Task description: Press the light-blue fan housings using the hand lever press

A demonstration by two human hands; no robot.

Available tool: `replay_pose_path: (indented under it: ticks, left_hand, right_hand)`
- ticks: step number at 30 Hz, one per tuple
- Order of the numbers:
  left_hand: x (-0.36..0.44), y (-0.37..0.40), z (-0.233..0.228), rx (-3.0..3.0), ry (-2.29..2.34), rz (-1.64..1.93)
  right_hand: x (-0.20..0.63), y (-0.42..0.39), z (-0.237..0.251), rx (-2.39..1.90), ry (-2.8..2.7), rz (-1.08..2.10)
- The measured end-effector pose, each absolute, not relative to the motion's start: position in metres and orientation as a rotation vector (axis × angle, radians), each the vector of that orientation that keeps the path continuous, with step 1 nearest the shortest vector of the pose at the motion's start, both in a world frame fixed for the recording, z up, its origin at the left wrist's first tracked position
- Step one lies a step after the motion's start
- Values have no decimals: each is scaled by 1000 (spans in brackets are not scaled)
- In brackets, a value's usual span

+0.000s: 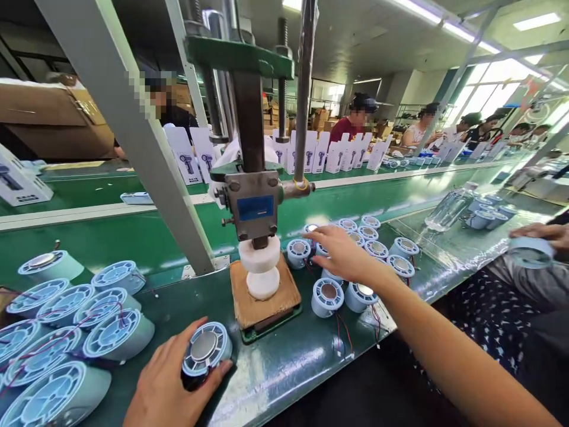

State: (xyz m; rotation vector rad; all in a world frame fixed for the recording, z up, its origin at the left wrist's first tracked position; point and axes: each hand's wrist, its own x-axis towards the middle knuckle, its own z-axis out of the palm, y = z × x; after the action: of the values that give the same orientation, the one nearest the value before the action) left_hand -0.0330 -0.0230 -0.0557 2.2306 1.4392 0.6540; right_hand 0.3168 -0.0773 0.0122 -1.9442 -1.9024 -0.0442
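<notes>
My left hand (162,379) grips a round light-blue fan housing (205,351) with a metal disc in its middle, low on the green bench near the front edge. My right hand (341,254) reaches out over a cluster of small blue round parts (328,295) to the right of the press, fingers bent down on one of them; whether it holds that part I cannot tell. Between my hands stands a hand press (254,204) with a white cylindrical die (262,270) on a brown wooden block (262,302).
Several larger blue fan housings (116,333) with red wires lie at the left. A grey slanted frame post (146,154) crosses in front. A co-worker's hand (544,234) holds a blue part at the right. Across the green conveyor (400,190) sit other people and white product boxes (191,154).
</notes>
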Motion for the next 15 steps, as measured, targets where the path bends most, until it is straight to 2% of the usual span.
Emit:
replay_pose_path:
  ticks: [6,15]
  left_hand:
    - [-34,-28,-56,2208,1442,636]
    - [-34,-23,-64,2213,1440,664]
  right_hand:
    - [296,-26,12,-1800,-2053,206]
    - [308,-90,15,-1336,-1529,409]
